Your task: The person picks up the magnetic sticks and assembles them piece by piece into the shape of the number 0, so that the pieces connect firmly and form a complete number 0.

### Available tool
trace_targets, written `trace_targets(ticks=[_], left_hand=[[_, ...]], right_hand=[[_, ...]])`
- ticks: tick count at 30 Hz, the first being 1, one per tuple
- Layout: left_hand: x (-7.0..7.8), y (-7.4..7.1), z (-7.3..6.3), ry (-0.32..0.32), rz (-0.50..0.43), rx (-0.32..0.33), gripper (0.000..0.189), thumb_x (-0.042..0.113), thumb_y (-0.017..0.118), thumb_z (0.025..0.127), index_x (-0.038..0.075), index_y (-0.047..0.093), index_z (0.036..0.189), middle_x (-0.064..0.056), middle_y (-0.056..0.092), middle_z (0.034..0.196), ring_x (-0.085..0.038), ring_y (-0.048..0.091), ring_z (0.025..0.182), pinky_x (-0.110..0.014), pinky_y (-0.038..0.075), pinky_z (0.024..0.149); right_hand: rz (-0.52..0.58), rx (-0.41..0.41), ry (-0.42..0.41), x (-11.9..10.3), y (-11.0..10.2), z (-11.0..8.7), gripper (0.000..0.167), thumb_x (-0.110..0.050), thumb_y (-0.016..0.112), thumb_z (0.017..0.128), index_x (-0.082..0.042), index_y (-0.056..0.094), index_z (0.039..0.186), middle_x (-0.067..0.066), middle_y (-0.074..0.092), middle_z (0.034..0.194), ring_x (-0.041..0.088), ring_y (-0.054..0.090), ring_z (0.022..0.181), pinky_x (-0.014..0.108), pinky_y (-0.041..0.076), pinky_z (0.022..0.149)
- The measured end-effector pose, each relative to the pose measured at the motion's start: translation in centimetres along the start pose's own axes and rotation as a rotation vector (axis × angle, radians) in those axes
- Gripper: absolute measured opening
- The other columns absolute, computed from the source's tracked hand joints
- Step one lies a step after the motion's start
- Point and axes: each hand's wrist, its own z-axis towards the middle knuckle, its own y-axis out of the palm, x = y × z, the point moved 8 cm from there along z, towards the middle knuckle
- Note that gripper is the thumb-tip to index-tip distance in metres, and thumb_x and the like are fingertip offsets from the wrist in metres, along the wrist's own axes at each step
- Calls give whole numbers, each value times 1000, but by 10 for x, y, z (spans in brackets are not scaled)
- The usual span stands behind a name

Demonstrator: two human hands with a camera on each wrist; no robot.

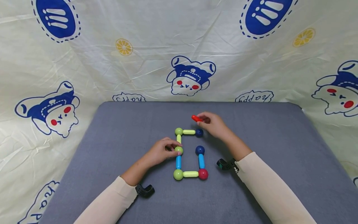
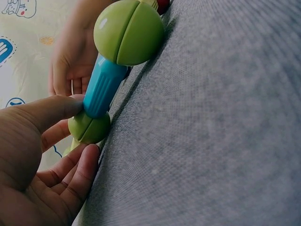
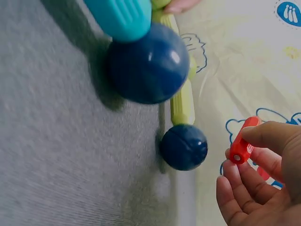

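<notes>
Ball-and-rod toy pieces form a figure with a gap on its right side. My left hand (image 1: 163, 151) grips the middle green ball (image 2: 89, 128) between thumb and fingers. From that ball, a blue rod (image 2: 104, 84) runs to the near green ball (image 1: 178, 175), and a yellow-green rod (image 1: 178, 139) to the far green ball (image 1: 178, 131). Thumb and fingers of my right hand (image 1: 213, 124) pinch a short red magnetic rod (image 3: 244, 141), raised beyond the far dark blue ball (image 3: 183, 147). A round metal end shows on the rod.
A second dark blue ball (image 1: 199, 150) sits on a blue rod (image 1: 201, 161) that leads to a red ball (image 1: 203, 174). Yellow-green rods lie along the near side (image 1: 190, 174) and far side (image 1: 189, 132). Beneath is a grey cloth-covered table (image 1: 126, 124); a printed curtain (image 1: 151, 74) hangs behind.
</notes>
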Motion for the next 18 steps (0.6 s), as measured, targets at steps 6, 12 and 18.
trace_targets(ticks=[6,12,18], left_hand=[[1,0,0,8,11,2,27,25,78,91,16,75,116,-4,61,100,-12,58,89,-23,48,73],[1,0,1,15,13,8,27,25,78,90,15,76,115,-4,62,101,-12,58,89,-23,48,74],[0,0,1,19,19,9,26,25,79,90,17,76,114,-3,63,101,-12,58,89,-23,48,75]], right_hand=[[33,1,8,-3,0,-15,31,-20,68,97,-9,64,126,14,68,118,28,62,104,37,53,84],[51,-37,33,-5,5,-30,30,-21,69,96,-8,65,124,14,69,116,28,64,104,38,54,87],[104,-86,67,-2,14,-42,31,-19,71,95,-5,61,121,15,67,113,24,64,99,31,53,82]])
